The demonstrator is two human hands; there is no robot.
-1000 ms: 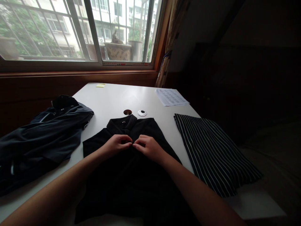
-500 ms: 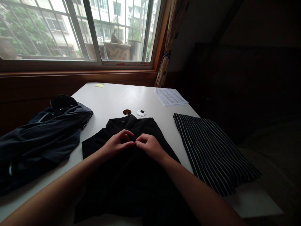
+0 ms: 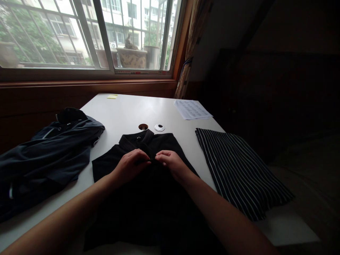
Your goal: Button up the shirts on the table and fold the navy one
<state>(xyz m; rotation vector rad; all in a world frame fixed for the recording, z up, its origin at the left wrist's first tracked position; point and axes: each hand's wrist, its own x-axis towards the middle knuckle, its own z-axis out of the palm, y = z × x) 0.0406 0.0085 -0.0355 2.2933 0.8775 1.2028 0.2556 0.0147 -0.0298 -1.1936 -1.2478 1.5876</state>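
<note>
A black collared shirt (image 3: 148, 209) lies flat across the middle of the white table (image 3: 127, 109), its collar toward the window. Over the front opening, a little below the collar, my left hand (image 3: 129, 163) pinches the cloth between thumb and fingertips. My right hand (image 3: 172, 163) is closed in a pinch just beside it, also on the shirt front. A narrow gap separates the two sets of fingertips. Any button or buttonhole between them is too dark and small to make out.
A dark navy garment with snaps (image 3: 61, 152) lies on the left. On the right rests a folded black-and-white striped cloth (image 3: 239, 166). Farther back are printed papers (image 3: 193, 109), a yellow sticky note (image 3: 112, 96), a round table hole (image 3: 143, 126) and its cover (image 3: 159, 128).
My left thumb and fingers have come closer together on the cloth. The right fingertips have shifted slightly right, a little away from the left ones. The shirt stays in place.
</note>
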